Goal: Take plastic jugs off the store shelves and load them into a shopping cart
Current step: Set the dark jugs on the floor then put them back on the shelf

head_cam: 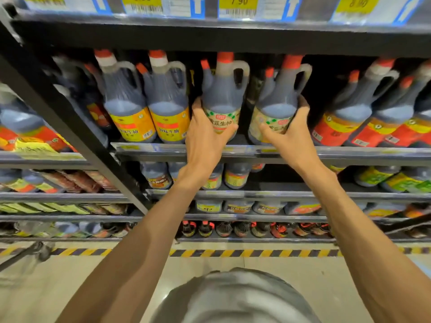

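Nearest the camera is the person's grey shirt (235,299), and from it 2 bare forearms reach up and forward over the pale floor (210,264). A yellow-and-black striped line (256,252) runs along the floor at the foot of the shelving. At the lower left a blurred metal frame (25,254) shows, too unclear to name.

The left hand (205,134) is wrapped round the left side of a dark jug with a green-and-white label (222,101), thumb lying across the front of the label, fingers behind it. The right hand (295,134) grips a second jug of the same kind (276,106) from its right side, thumb pressed on the label. Both jugs have red caps and loop handles; they stand side by side, close but apart, at the front edge of the shelf (349,155), the right one tilted left.

To their left stand 2 jugs with yellow labels (149,108); to the right, jugs with red labels (349,117) lean over. Below are further shelves of smaller bottles (235,178). Above, yellow price tags (238,3) line the upper shelf edge.
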{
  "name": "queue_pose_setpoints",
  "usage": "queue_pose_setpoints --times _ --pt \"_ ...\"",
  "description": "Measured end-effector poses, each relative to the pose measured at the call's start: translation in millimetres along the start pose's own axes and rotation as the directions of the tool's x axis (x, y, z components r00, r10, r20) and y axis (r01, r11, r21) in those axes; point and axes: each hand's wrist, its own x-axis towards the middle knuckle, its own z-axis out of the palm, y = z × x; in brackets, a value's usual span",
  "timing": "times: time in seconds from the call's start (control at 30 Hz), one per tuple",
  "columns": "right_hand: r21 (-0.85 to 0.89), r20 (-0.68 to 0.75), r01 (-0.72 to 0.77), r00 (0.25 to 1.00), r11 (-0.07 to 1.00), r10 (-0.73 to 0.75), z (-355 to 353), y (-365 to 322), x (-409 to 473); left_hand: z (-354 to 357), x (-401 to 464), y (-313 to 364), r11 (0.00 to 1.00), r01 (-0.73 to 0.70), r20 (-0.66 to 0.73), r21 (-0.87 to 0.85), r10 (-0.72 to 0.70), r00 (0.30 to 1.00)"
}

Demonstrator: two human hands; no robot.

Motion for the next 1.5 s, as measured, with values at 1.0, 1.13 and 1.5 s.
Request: queue_pose_setpoints --times 1.0,1.13,1.5 --pt "-0.076 0.018 0.001 1.000 0.997 0.000 16 11 4 2 -27 8 0.990 0.057 -0.032 0.127 -0.053 0.998" --pt "-0.048 0.029 -0.011 0.999 0.999 0.012 15 10 2 4 -30 6 0.988 0.007 -0.104 0.157 0.009 0.995" --pt "-0.086 0.008 -0.008 1.000 0.996 0.009 19 8 -2 5 -38 0 0.987 -0.073 -0.215 0.143 0.103 0.971"
